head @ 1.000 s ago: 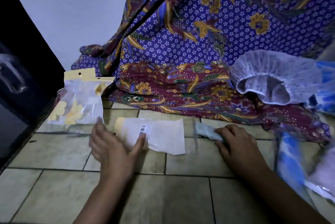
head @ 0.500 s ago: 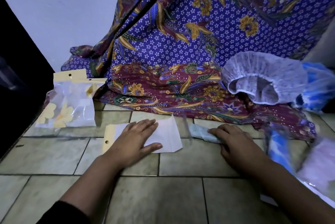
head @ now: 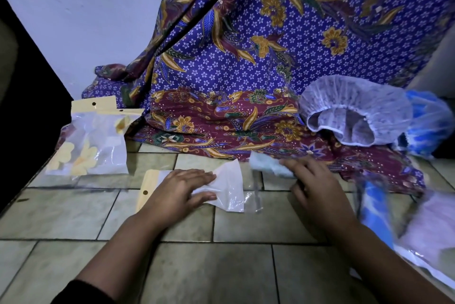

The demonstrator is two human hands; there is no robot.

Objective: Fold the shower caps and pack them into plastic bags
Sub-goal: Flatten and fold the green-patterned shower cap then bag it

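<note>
Our left hand (head: 182, 188) lies flat on the plastic bag (head: 229, 188), fingers straight, pinning it to the tiled floor (head: 209, 271). The bag's yellow card end sits under the wrist side and its clear mouth flares toward the right. Our right hand (head: 312, 180) curls its fingers over the folded cap (head: 267, 167), gripping it just beside that mouth. The cap is not yet inside.

We judge this to be the packing step. Next we need the mouth held apart while the cap slides in narrow end first, without springing open.

The folded cap looks pale blue-white, thin and crinkly, pressed into a small flat bundle, though it is blurred. Farther out, an open cap (head: 354, 116) rests on the patterned cloth (head: 221, 119), and a packed bag (head: 91, 146) lies well to the left.
</note>
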